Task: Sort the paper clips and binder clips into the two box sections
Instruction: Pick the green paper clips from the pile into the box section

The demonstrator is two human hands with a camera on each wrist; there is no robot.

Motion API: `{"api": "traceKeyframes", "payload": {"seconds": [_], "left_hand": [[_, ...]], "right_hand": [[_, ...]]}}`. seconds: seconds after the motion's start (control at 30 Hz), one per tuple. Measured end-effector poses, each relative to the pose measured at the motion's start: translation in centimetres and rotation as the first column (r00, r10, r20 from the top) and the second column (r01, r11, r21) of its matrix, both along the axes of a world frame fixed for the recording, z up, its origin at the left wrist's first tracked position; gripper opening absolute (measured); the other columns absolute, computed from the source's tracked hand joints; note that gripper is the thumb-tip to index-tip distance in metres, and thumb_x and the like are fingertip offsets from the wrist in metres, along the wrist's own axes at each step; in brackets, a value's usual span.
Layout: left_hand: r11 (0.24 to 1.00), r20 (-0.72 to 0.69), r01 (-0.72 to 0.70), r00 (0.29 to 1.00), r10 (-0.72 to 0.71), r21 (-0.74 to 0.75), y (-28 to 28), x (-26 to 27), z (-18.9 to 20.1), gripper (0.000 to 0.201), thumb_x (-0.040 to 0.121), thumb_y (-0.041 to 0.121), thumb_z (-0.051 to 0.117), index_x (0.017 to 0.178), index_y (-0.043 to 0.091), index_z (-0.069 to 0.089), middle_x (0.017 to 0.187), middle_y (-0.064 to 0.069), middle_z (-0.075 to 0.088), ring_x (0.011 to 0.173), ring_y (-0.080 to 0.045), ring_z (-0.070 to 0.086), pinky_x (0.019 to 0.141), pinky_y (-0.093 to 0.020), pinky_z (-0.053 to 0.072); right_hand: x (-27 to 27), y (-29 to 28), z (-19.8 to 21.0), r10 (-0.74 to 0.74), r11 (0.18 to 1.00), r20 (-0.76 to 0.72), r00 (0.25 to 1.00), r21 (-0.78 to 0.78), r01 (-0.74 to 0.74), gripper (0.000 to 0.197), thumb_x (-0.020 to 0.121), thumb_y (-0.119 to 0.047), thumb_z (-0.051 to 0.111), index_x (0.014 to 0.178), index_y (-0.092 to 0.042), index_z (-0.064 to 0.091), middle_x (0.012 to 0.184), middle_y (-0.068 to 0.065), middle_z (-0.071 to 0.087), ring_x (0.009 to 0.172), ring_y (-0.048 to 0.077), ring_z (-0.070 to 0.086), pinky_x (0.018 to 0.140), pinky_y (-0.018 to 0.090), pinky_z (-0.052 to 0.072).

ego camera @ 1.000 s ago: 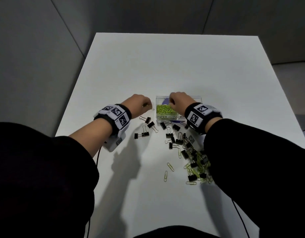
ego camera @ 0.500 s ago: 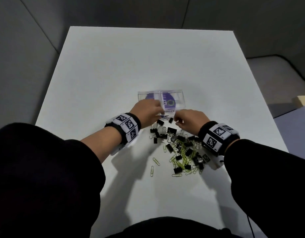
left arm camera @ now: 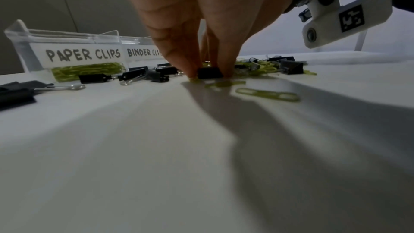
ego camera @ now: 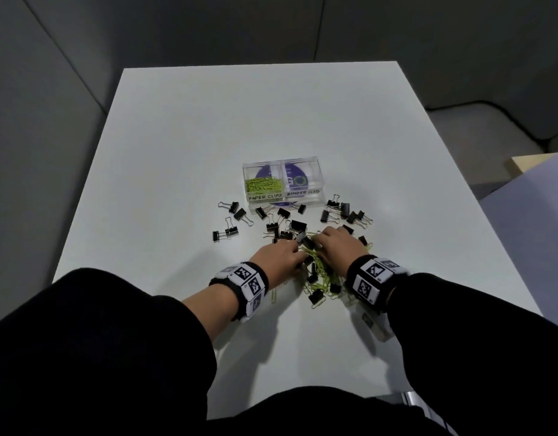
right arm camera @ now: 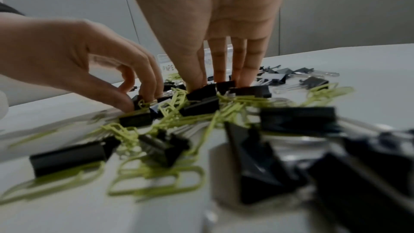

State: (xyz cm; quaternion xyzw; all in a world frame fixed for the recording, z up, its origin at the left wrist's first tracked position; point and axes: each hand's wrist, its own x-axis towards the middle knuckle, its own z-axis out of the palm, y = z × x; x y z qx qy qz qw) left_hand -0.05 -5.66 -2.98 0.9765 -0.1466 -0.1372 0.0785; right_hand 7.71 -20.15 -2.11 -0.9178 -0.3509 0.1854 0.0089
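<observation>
White table (ego camera: pixel 183 127), grey walls. Clear two-section box (ego camera: pixel 315 171), green paper clips (ego camera: pixel 263 185) in left section. Left hand (ego camera: pixel 276 258) pinches black binder clip (left arm camera: pixel 209 73); right hand (ego camera: pixel 337 247), fingers extended, presses mixed pile (ego camera: pixel 320 278).

The box (ego camera: pixel 284 184) sits in the middle of the table (ego camera: pixel 177 136). Paper clips (ego camera: pixel 264 185) lie in its left part. Binder clips (ego camera: pixel 346 212) lie on the table just in front of the box. Nearer the person, both hands reach into a mixed pile (ego camera: pixel 320 278).

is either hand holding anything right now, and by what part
The left hand pinches a black binder clip by the two ends of its body. The right hand only has fingertips down in the pile.
</observation>
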Motion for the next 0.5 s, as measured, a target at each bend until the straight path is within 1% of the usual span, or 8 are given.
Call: {"api": "traceKeyframes", "payload": {"seconds": [0.07,0.1,0.17,0.23,0.33,0.4,0.43,0.5], "left_hand": [[1.0,-0.01,-0.015,1.0,0.015,0.018,0.3,-0.4,0.3,0.032,0.097,0.026,0.045,0.122,0.008,0.052,0.118,-0.011,0.055,0.104,-0.026,0.054,0.081,-0.033,0.047],[1.0,-0.013,-0.024,1.0,0.024,0.011,0.6,-0.6,0.6,0.033,0.096,0.027,0.045,0.123,0.009,0.051,0.118,-0.01,0.055,0.105,-0.025,0.054,0.081,-0.033,0.047],[0.997,-0.033,-0.067,0.997,0.065,-0.045,1.5,-1.1,1.5,0.035,0.094,0.028,0.048,0.126,0.013,0.05,0.121,-0.007,0.054,0.109,-0.023,0.053,0.082,-0.032,0.046],[0.989,-0.028,-0.117,0.993,0.115,-0.092,2.9,-1.4,2.2,0.036,0.093,0.025,0.049,0.128,0.016,0.049,0.123,-0.003,0.054,0.111,-0.02,0.053,0.084,-0.03,0.046],[0.973,-0.007,-0.211,0.977,0.211,-0.089,5.2,-1.4,2.7,0.034,0.094,0.02,0.046,0.128,0.018,0.049,0.125,-0.002,0.054,0.112,-0.018,0.052,0.088,-0.027,0.046],[0.953,-0.023,-0.293,0.956,0.292,-0.071,6.5,-0.7,2.6,0.034,0.094,0.019,0.046,0.129,0.017,0.049,0.127,-0.003,0.052,0.115,-0.019,0.05,0.091,-0.028,0.045],[0.941,-0.041,-0.331,0.943,0.329,-0.067,7.0,-0.4,2.5,0.035,0.094,0.019,0.046,0.129,0.017,0.049,0.128,-0.004,0.052,0.116,-0.02,0.049,0.092,-0.03,0.045],[0.918,-0.07,-0.386,0.922,0.381,-0.087,7.6,0.1,2.3,0.037,0.093,0.018,0.047,0.13,0.017,0.048,0.129,-0.005,0.05,0.119,-0.021,0.046,0.095,-0.031,0.042]], "right_hand": [[-0.5,0.5,-0.2,0.025,1.0,-0.002,1.0,0.007,-0.025,0.032,0.097,-0.026,0.043,0.127,-0.013,0.049,0.123,0.01,0.056,0.116,0.028,0.046,0.089,0.039,0.046],[-0.6,0.7,-0.2,0.035,0.999,-0.013,0.999,0.015,-0.034,0.031,0.097,-0.025,0.044,0.125,-0.013,0.049,0.121,0.01,0.058,0.115,0.028,0.047,0.089,0.038,0.045],[-0.5,0.7,-0.2,0.035,0.998,-0.058,0.998,0.056,-0.031,0.03,0.096,-0.024,0.047,0.124,-0.013,0.05,0.117,0.01,0.06,0.113,0.028,0.049,0.092,0.037,0.044],[-0.3,0.4,-0.2,0.034,0.994,-0.098,0.995,0.109,-0.023,0.027,0.094,-0.022,0.05,0.119,-0.01,0.055,0.114,0.01,0.061,0.11,0.026,0.051,0.094,0.035,0.045],[0.4,0.2,0.4,0.051,0.986,-0.119,0.992,0.163,-0.032,0.022,0.091,-0.011,0.054,0.112,-0.005,0.059,0.113,0.012,0.06,0.106,0.025,0.053,0.092,0.032,0.045],[1.1,0.3,0.9,0.037,0.986,-0.141,0.989,0.166,-0.013,0.022,0.09,-0.005,0.053,0.111,-0.005,0.058,0.114,0.012,0.059,0.105,0.025,0.054,0.091,0.031,0.045],[1.5,0.3,1.2,0.027,0.988,-0.158,0.987,0.157,-0.002,0.023,0.09,-0.006,0.053,0.112,-0.005,0.058,0.115,0.012,0.058,0.105,0.025,0.055,0.091,0.032,0.046],[1.9,0.4,1.5,0.02,0.994,-0.191,0.981,0.11,0.001,0.026,0.091,-0.013,0.053,0.116,-0.007,0.056,0.118,0.011,0.056,0.106,0.024,0.055,0.091,0.031,0.045]]}}
